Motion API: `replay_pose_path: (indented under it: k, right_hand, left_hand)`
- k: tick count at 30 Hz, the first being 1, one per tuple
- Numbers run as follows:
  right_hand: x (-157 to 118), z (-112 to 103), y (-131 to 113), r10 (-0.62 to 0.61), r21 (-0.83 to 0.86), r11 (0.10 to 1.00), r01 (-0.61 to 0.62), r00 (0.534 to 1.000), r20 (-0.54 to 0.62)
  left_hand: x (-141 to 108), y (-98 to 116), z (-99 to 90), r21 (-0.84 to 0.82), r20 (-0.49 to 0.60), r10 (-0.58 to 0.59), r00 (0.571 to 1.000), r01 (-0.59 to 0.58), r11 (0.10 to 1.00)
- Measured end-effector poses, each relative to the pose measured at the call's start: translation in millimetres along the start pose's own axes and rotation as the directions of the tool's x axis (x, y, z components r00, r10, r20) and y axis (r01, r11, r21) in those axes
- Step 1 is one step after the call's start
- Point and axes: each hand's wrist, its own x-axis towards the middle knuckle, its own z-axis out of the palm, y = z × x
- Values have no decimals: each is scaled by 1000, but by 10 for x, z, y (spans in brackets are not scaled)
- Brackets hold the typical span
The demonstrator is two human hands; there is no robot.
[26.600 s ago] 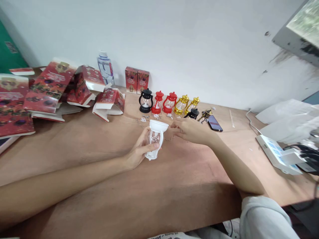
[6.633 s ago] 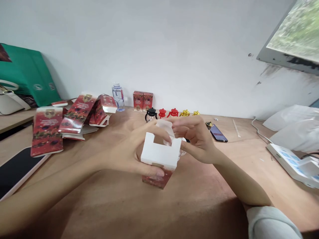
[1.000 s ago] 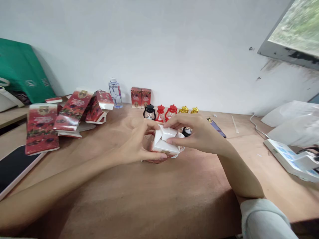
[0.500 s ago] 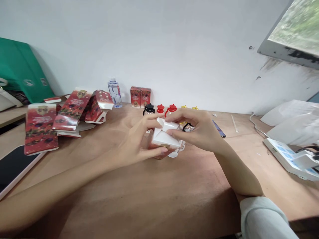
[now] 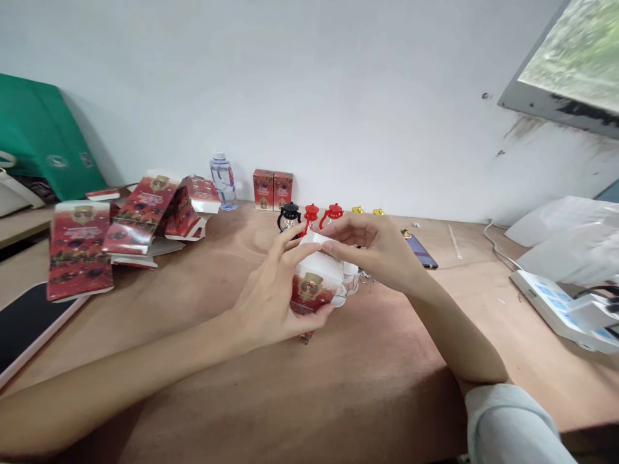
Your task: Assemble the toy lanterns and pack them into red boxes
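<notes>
My left hand (image 5: 271, 290) is wrapped round a small red printed box (image 5: 312, 290), its white flaps at the top. The fingers of my right hand (image 5: 372, 248) pinch a white flap at the box's upper edge. Just behind the hands stand a black lantern (image 5: 290, 218) and two red lanterns, one of them (image 5: 333, 214) partly hidden by my right hand. Gold lantern tops (image 5: 358, 209) show above that hand. White scalloped pieces with thin wire (image 5: 351, 283) lie right of the box.
Flattened and part-folded red cartons (image 5: 81, 251) lie at left, near a tablet (image 5: 33, 328). Against the wall are a water bottle (image 5: 223, 180) and two upright red boxes (image 5: 273, 190). At right are a phone (image 5: 422, 251), a power strip (image 5: 563, 309) and white bags (image 5: 570, 235).
The box has tilted so its red printed front now faces me, and my left hand has turned with it. My right hand has shifted slightly left along the flap.
</notes>
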Motion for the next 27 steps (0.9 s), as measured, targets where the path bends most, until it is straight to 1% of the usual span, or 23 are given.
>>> replay_pose_path:
  k: [4,7,10,15,20,24,27]
  right_hand:
    - [9,-41,2,73,114,990,-77,997,39]
    - [6,-55,-8,99,146,983,-114,990,102]
    - [16,-42,-19,106,161,978,-134,980,169]
    - [36,1,-23,90,209,969,-135,973,213]
    - [18,8,-14,32,185,979,-80,967,252]
    - [3,0,20,46,186,978,-96,965,259]
    - [-8,-7,38,48,210,971,-109,959,278]
  left_hand:
    - [-12,106,-64,92,-19,-22,1000,23,995]
    - [26,131,-117,164,26,-57,998,52,985]
    - [87,125,-176,220,84,-51,995,32,975]
    - [138,114,-258,223,129,-15,991,-15,975]
    - [141,104,-276,220,99,51,994,-72,973]
    - [142,99,-267,211,89,61,994,-79,974]
    - [145,104,-266,202,106,50,993,-71,977]
